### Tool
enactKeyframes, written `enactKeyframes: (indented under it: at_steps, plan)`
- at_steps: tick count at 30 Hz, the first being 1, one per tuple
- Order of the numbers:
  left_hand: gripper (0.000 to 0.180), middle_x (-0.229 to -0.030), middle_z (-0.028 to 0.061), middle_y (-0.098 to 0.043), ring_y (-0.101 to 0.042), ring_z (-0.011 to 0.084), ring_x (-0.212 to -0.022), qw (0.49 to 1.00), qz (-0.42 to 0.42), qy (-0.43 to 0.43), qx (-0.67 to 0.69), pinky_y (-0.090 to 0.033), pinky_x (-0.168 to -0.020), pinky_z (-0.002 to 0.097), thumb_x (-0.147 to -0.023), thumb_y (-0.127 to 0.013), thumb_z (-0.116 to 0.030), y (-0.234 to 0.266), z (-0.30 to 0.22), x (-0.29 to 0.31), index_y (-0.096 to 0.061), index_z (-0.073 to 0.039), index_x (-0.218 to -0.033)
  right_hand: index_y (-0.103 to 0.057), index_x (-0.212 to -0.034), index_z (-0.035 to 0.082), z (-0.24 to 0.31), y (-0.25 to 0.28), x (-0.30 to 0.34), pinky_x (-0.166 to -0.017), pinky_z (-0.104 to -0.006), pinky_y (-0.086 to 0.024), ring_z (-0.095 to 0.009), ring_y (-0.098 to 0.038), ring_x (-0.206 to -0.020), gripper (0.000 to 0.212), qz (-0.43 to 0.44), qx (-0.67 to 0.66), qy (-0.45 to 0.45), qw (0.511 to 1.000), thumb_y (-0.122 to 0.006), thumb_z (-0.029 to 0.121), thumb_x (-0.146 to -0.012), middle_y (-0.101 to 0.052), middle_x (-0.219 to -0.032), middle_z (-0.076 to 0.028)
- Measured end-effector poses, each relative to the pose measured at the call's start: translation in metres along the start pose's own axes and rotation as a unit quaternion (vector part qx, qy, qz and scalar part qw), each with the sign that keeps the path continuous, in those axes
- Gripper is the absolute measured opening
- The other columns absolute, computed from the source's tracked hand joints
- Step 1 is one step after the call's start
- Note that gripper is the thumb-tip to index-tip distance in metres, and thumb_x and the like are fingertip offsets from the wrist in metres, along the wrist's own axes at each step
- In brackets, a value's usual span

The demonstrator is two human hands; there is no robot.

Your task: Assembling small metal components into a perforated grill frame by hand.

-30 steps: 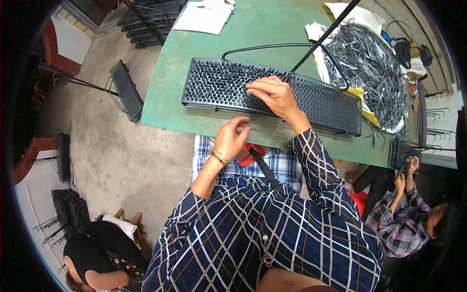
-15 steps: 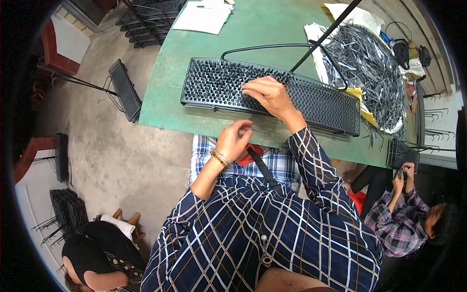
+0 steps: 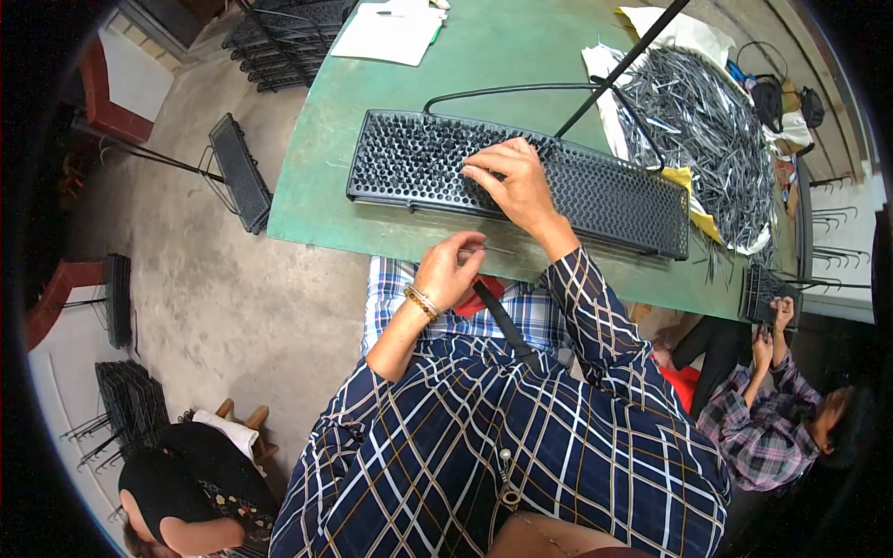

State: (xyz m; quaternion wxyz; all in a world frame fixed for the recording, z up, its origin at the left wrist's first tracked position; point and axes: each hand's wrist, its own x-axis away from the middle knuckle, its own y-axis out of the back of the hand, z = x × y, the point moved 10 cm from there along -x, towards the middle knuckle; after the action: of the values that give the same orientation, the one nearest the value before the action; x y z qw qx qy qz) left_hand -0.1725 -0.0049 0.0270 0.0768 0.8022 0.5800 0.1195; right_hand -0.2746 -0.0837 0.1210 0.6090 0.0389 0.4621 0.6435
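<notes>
A long black perforated rack (image 3: 605, 191), partly filled with metal pins on its left part, lies across the green table (image 3: 326, 121). My right hand (image 3: 514, 182) rests on the rack's middle, fingertips pinched at its holes; whether a pin is in them cannot be told. My left hand (image 3: 453, 270) hovers at the table's near edge, closed on a few thin metal pins (image 3: 493, 249) that stick out to the right.
A big heap of grey metal pins (image 3: 707, 121) lies on white cloth at the table's right. Papers (image 3: 391, 33) lie at the far edge. A black cable and rod cross the table. Black racks stand on the floor at left. Two other persons sit nearby.
My right hand has slid left along the rack. My left hand stays at the table's edge with the pins.
</notes>
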Motion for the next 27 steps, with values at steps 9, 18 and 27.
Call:
enactKeyframes:
  at_steps: [9,18,27]
  plan:
    - [0.025,-0.090,0.0173,-0.067,-0.067,0.0248,-0.084,1.000,0.005,0.006,-0.019,-0.053,-0.074,0.0333,-0.083,-0.059,-0.013,-0.002,0.000,0.001,-0.061,0.001,-0.104,-0.069,-0.087,0.004,0.003,-0.002,0.006,-0.079,-0.0339,-0.042,-0.023,-0.057,-0.083,0.013,-0.023,-0.003,0.003,1.000,-0.068,0.013,-0.077,-0.066,-0.087,-0.008]
    - [0.022,-0.095,0.0133,-0.066,-0.066,0.0236,-0.087,0.995,-0.100,-0.004,-0.010,-0.053,-0.072,0.0327,-0.084,-0.058,-0.008,0.046,-0.004,0.010,-0.061,-0.001,-0.105,-0.068,-0.094,0.002,-0.013,0.020,0.031,-0.072,-0.0299,-0.047,-0.022,-0.060,-0.083,0.014,-0.134,-0.064,-0.080,0.986,-0.064,0.008,-0.081,-0.065,-0.092,-0.011]
    - [0.042,-0.133,0.0199,-0.040,-0.036,0.0385,-0.125,0.880,-0.183,-0.263,-0.350,-0.032,-0.102,0.0452,-0.084,-0.056,-0.009,0.038,-0.095,-0.029,-0.046,-0.002,-0.124,-0.068,-0.094,0.001,-0.030,0.079,0.081,-0.075,-0.0313,-0.047,-0.024,-0.060,-0.086,0.014,-0.166,0.010,-0.123,0.978,-0.063,0.005,-0.081,-0.065,-0.093,-0.012]
